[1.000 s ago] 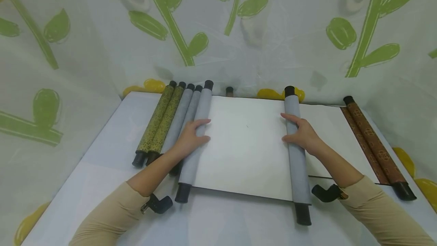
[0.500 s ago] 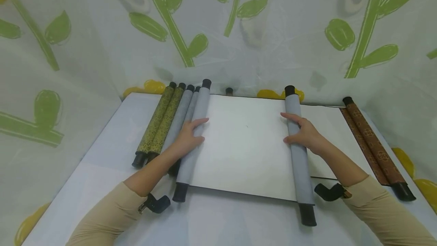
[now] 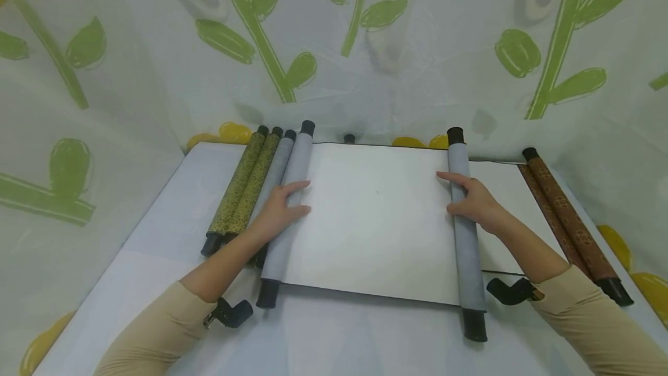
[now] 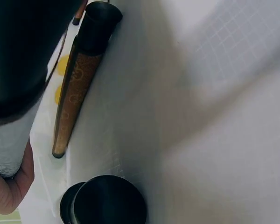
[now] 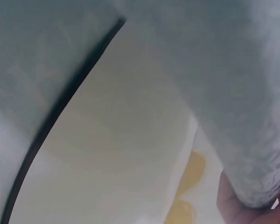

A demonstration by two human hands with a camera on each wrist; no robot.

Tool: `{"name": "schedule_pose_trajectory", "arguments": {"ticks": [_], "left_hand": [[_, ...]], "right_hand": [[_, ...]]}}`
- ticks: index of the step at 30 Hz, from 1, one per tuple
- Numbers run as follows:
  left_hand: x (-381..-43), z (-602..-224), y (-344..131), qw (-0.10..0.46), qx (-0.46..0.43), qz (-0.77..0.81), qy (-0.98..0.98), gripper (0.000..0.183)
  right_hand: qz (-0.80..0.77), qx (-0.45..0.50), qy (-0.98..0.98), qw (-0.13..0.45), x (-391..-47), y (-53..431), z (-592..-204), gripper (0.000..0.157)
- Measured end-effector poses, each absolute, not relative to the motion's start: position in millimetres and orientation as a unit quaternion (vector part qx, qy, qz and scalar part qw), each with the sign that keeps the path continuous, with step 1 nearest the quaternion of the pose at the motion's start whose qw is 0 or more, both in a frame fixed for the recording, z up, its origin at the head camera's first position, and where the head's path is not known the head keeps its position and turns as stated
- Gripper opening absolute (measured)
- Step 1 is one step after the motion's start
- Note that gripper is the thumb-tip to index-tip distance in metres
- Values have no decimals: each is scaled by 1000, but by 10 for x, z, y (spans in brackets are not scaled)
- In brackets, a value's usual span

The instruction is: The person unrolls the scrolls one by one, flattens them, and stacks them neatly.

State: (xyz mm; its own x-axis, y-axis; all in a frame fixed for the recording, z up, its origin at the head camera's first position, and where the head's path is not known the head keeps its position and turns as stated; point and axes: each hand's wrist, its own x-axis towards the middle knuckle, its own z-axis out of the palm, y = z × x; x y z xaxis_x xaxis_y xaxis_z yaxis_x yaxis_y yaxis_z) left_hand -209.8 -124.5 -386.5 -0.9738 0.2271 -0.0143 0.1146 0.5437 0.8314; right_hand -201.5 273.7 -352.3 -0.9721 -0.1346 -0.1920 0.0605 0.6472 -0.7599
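A hanging scroll with grey-blue rollers and black end knobs is spread between my hands, a plain white sheet (image 3: 373, 219) showing in the middle. My left hand (image 3: 278, 212) grips its left roller (image 3: 276, 257), thumb and fingers wrapped round it. Round the right roller (image 3: 469, 271) curls my right hand (image 3: 477, 205). In the left wrist view, fingers (image 4: 24, 179) hold the grey roll beyond a large dark knob. The right wrist view has fingertips (image 5: 231, 203) at the far underside of the grey roll (image 5: 252, 154).
Left lie two yellow-green patterned scrolls (image 3: 235, 190) and another grey-blue scroll (image 3: 273, 173), partly covered by the left roller. A brown patterned scroll (image 3: 574, 219) lies partly unrolled at right, its white sheet (image 3: 501, 213) running under the held scroll. A black knob (image 3: 349, 139) pokes out behind.
My hands have moved apart: the left roller has gone left over the neighbouring grey-blue scrolls, the right roller right. More white sheet shows between them.
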Motion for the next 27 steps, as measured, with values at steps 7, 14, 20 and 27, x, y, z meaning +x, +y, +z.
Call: {"name": "schedule_pose_trajectory", "arguments": {"ticks": [7,14,20,27], "left_hand": [[-2091,-3816,-1259,59,91,460,881,63],[-2104,-3824,-1272,66,73,451,887,61],[-2094,-3829,-1308,66,67,444,891,53],[-2091,-3851,-1355,61,59,457,886,47]], "right_hand": [[-416,-25,901,117,-2025,2769,-3521,88],[-407,-55,904,119,-2010,2805,-3475,88],[-400,-88,903,129,-2052,2920,-3502,76],[-388,-95,908,127,-2056,3002,-3536,66]]}}
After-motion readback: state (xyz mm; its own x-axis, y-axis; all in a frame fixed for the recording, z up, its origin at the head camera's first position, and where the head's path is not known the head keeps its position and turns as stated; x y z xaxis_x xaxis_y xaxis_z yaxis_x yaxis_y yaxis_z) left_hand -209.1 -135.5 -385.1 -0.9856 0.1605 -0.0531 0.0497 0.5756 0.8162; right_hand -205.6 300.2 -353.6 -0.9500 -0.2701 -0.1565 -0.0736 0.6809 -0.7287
